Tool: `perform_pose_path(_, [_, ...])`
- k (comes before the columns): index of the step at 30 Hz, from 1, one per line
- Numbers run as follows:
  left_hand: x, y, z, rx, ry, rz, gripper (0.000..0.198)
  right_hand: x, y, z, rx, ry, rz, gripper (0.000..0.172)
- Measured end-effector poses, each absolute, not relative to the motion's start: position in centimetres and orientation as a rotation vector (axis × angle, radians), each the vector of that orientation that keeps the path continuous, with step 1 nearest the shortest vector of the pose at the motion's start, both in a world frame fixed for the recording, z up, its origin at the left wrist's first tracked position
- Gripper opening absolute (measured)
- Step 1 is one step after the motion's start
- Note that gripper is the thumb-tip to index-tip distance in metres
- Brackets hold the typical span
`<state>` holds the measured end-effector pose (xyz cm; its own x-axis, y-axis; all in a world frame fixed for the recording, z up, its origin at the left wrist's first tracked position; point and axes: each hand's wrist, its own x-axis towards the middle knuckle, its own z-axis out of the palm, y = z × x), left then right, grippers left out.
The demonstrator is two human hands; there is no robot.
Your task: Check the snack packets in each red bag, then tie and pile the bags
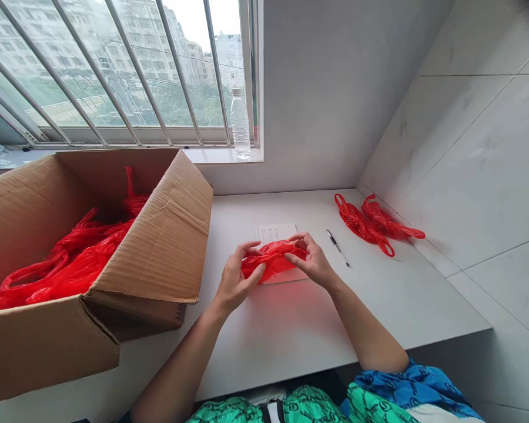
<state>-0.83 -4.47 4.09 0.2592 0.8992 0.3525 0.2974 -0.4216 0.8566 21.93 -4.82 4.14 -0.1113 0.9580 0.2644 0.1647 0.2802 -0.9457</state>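
Note:
A crumpled red plastic bag (273, 260) sits bunched between my left hand (238, 277) and my right hand (311, 260). Both hands pinch it from either side, fingers curled over the top. Under it lies a white sheet of paper with printed lines (277, 234), partly hidden by the bag and my fingers. A black-and-silver pen (337, 247) rests on the white counter (286, 329) just beyond my right hand. Two twisted red bags (370, 223) lie further right near the wall.
A large open cardboard box (158, 247) full of red plastic bags (70, 258) stands at the left of the counter, close to my left forearm. Tiled walls bound the right side. A plastic water bottle (240, 124) stands on the barred window's sill.

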Motion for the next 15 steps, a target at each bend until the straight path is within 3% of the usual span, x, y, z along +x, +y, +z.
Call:
perform_pose_path(2, [-0.7, -4.6, 4.4, 1.893, 1.137, 1.176, 0.020, 21.8, -4.6, 3.9, -1.062, -1.458, 0.963, 0.031])
perform_pose_path(6, [-0.4, -4.4, 4.7, 1.502, 1.149, 1.495, 0.022, 22.7, -3.9, 3.7, -1.066, -1.260, 0.781, 0.020])
perform_pose_path(9, [-0.2, -4.6, 5.2, 1.316, 1.045, 1.547, 0.020, 23.2, -4.0, 4.3, -1.077, -1.241, 0.654, 0.017])
perform_pose_path(15, [0.0, -6.2, 7.2, 1.437, 0.997, 1.570, 0.015, 22.0, -7.3, 7.5, -0.897, -1.470, 0.014, 0.005])
